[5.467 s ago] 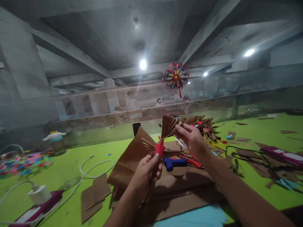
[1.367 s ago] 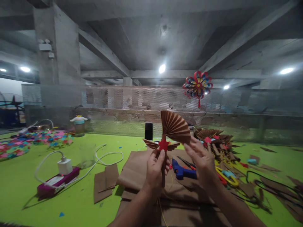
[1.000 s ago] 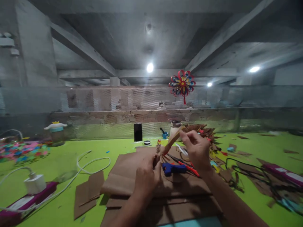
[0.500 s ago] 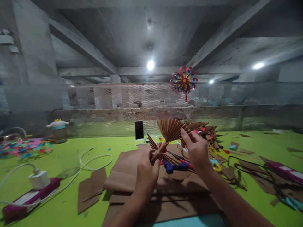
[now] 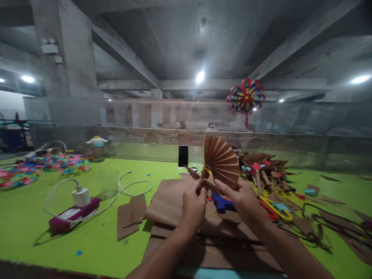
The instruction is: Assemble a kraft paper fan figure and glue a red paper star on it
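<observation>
Head view: from my remote post I see the left hand (image 5: 193, 205) gripping the brown pleated fan (image 5: 222, 161) by its handle, the right hand (image 5: 244, 197) pinching its lower edge, above brown paper (image 5: 165, 199) and a blue glue gun (image 5: 222, 204).

The right hand (image 5: 244, 195) has moved down to the lower edge of the pleated fan (image 5: 221, 161).

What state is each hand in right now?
Left hand: closed, holding the brown pleated paper fan by its stem.
Right hand: closed on the fan's lower edge, fingers partly hidden.
</observation>
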The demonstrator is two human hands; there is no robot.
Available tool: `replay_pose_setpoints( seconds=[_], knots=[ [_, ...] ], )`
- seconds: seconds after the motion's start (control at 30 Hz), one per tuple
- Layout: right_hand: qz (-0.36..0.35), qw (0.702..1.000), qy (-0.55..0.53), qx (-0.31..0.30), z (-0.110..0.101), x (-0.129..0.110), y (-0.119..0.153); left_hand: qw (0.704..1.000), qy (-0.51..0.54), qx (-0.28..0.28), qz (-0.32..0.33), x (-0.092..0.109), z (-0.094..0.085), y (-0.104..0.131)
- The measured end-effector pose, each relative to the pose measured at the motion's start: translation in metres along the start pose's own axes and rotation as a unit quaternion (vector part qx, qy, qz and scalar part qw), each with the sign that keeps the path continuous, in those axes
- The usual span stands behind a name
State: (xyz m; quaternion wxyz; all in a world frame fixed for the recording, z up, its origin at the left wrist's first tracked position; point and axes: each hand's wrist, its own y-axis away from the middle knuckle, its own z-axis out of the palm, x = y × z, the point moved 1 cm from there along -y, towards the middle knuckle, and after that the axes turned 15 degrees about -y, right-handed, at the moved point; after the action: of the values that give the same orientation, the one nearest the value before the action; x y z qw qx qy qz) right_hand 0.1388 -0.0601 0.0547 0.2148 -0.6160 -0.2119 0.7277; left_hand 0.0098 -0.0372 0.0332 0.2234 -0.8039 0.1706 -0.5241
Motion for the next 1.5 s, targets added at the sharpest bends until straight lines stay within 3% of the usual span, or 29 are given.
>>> replay_pose_setpoints(
  seconds=[0.4,0.5,0.57,0.63,0.73,0.8,0.87,1.0,1.13,1.3,1.37,1.5],
  knots=[
    [-0.014,0.999,0.028,0.016,0.000,0.012,-0.001,0.999,0.041,-0.007,-0.024,0.000,0.005,0.001],
    [-0.025,0.997,0.066,0.027,-0.003,0.004,0.001,1.000,0.025,-0.003,-0.019,-0.002,0.002,-0.002],
    [-0.075,0.992,0.102,0.027,-0.006,-0.009,0.002,0.999,0.039,-0.017,-0.029,-0.006,0.002,-0.004],
    [-0.152,0.980,0.116,0.057,-0.011,-0.022,0.003,0.994,0.085,-0.042,-0.058,-0.008,0.004,-0.006],
    [-0.225,0.958,0.074,0.161,-0.024,-0.031,-0.003,0.974,0.186,-0.087,-0.100,-0.007,0.007,-0.006],
    [-0.215,0.953,0.037,0.208,-0.033,-0.027,-0.011,0.953,0.251,-0.133,-0.107,-0.002,0.007,-0.004],
    [-0.174,0.960,0.017,0.216,-0.039,-0.019,-0.018,0.932,0.298,-0.171,-0.112,0.003,0.006,-0.003],
    [-0.071,0.981,0.027,0.179,-0.038,-0.005,-0.024,0.913,0.339,-0.182,-0.136,0.004,0.001,-0.007],
    [-0.027,0.991,0.035,0.124,-0.031,0.002,-0.023,0.907,0.354,-0.170,-0.155,-0.001,0.000,-0.012],
    [-0.008,0.987,-0.037,0.154,-0.024,0.013,-0.019,0.914,0.354,-0.140,-0.141,-0.001,-0.002,-0.013],
    [0.027,0.994,-0.052,0.095,-0.016,0.017,-0.014,0.918,0.347,-0.133,-0.137,0.000,-0.003,-0.013],
    [0.097,0.988,-0.085,-0.087,0.004,0.024,-0.002,0.920,0.355,-0.123,-0.109,0.000,-0.005,-0.013]
  ],
)
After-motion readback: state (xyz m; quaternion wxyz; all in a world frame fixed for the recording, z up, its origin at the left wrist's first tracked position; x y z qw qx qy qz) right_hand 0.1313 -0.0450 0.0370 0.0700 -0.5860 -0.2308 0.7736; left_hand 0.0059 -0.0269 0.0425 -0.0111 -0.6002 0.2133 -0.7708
